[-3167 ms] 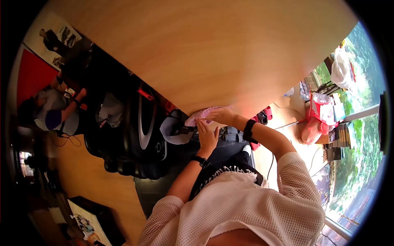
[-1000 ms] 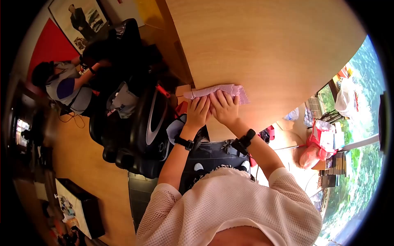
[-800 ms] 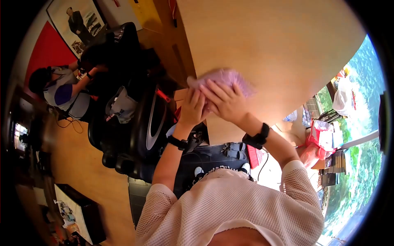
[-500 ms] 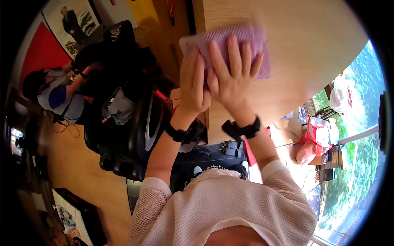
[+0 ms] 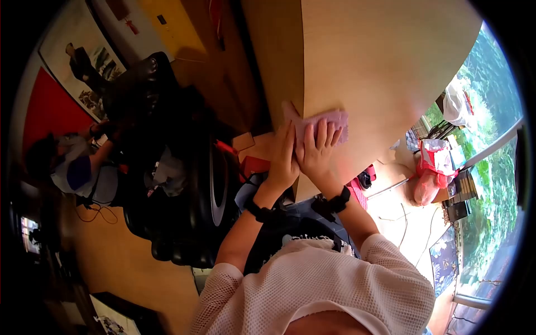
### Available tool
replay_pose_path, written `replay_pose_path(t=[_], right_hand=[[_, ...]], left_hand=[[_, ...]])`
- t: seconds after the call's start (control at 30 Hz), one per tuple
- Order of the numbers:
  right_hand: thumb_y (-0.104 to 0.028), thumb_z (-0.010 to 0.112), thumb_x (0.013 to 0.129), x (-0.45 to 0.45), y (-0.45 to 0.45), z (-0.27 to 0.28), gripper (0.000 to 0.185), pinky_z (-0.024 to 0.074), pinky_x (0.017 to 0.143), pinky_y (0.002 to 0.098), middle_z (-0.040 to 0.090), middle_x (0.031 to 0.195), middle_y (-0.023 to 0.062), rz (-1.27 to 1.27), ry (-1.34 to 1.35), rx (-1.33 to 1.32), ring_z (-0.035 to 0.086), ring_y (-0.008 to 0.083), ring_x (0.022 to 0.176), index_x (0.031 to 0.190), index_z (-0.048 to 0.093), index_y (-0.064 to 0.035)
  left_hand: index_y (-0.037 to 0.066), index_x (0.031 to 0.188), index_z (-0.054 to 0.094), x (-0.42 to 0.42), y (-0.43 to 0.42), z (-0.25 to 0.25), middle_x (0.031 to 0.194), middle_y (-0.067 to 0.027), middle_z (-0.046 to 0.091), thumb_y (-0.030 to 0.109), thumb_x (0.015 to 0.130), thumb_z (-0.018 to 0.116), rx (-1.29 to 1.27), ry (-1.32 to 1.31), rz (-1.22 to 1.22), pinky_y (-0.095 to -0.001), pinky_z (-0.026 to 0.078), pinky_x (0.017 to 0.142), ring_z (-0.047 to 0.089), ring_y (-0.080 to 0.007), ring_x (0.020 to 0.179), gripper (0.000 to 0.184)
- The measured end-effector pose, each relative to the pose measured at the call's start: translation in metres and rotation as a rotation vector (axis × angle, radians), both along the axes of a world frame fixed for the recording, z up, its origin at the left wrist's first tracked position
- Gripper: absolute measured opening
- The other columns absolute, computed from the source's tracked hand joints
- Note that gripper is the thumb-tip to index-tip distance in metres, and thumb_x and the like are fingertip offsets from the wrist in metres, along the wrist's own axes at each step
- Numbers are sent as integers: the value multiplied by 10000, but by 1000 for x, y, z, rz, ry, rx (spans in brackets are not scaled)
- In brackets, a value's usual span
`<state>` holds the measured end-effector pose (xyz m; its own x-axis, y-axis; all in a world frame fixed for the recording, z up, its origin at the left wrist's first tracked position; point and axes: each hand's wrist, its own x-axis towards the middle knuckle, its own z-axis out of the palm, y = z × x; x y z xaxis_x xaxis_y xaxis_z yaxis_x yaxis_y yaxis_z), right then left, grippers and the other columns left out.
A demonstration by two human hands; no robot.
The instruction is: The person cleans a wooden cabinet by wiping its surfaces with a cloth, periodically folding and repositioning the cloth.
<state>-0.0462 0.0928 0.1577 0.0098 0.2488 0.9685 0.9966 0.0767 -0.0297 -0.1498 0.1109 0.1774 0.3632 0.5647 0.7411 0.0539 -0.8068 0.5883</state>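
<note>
A folded pink-purple cloth [image 5: 336,118] lies against a pale wood panel and folds around its upright edge. My right hand [image 5: 319,152] rests flat on the cloth, its fingers stretched out and slightly apart, pressing it to the broad face. Beside it, my left hand [image 5: 285,161] lies along the side face at the edge, with straight fingers touching the cloth. The two hands meet near the thumbs. The pale wood panel [image 5: 379,67] rises in front of me. Both wrists wear black bands.
A black leather massage chair [image 5: 178,223] stands to the left, where another person [image 5: 84,167] leans over it. At the right, red and white bags [image 5: 432,167] and stacked boxes stand by a bright window [image 5: 491,212]. A framed picture [image 5: 84,61] hangs at upper left.
Both hands and the cloth have moved down and slightly left across the panel to its upright edge. The cloth now bends around that edge; earlier it lay on the broad face.
</note>
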Motion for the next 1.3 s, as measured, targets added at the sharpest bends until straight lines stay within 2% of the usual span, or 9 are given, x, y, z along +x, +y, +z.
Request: replay_pose_path(t=[0.2,0.3,0.33,0.4,0.5,0.73,0.9,1.0,1.3], right_hand=[[-307,526,789,5,-5,160,503,175,1023,554,386,1341,179,100,34,70,363,397,1196,1245,481,-100],[-353,500,826,8,4,120,565,184,1021,559,366,1335,233,83,78,102,349,423,1200,1281,412,-31],[-379,485,842,9,2,95,587,191,1015,566,358,1327,260,61,90,76,341,434,1203,1279,389,1],[-426,454,869,17,-2,35,613,214,996,582,358,1303,294,26,61,28,344,450,1191,1259,376,41],[-415,496,850,27,-12,-43,574,293,923,592,437,1204,271,16,7,-100,418,430,1085,1187,419,44],[-365,599,761,30,-35,-25,503,351,828,535,501,1074,173,94,11,-370,466,347,953,1091,487,-2],[-334,599,763,27,-25,76,488,328,873,509,497,1175,134,165,18,-184,461,314,1043,1146,514,-44],[-314,599,764,28,-28,128,507,321,895,487,489,1214,134,209,46,-183,455,316,1078,1192,506,-57],[-278,633,733,40,-28,-19,405,379,767,432,529,1095,93,213,18,-231,501,271,940,1075,538,-83]], left_hand=[[-96,1359,192,6,-1,126,1436,-220,203,261,894,411,-33,-472,-379,-366,159,1073,216,-305,1329,626],[-84,1378,-21,21,-13,111,1466,-212,27,416,850,470,22,-170,-121,-374,90,1083,89,-288,1356,877],[-96,1366,-55,25,-16,88,1455,-236,6,271,820,554,99,-56,19,-392,104,1077,86,-300,1351,897],[-111,1354,-20,39,-22,34,1407,-242,135,103,767,584,35,-112,112,-403,187,1046,215,-312,1290,869],[-105,1335,60,47,-32,-45,1278,-216,296,163,757,613,20,-56,265,-405,268,987,339,-286,1158,844],[-87,1354,40,48,-51,-31,1310,-212,275,136,769,594,-225,-61,227,-383,242,1007,316,-286,1181,836],[-84,1347,138,50,-42,71,1349,-242,300,129,745,567,-158,-258,147,-409,275,997,354,-325,1210,769],[-75,1376,-4,45,-39,116,1407,-211,169,125,772,595,-148,-197,93,-381,192,1046,218,-261,1285,874],[-116,1347,67,60,-47,-35,1361,-322,178,232,789,577,30,-105,368,-488,167,1025,245,-440,1234,833]])
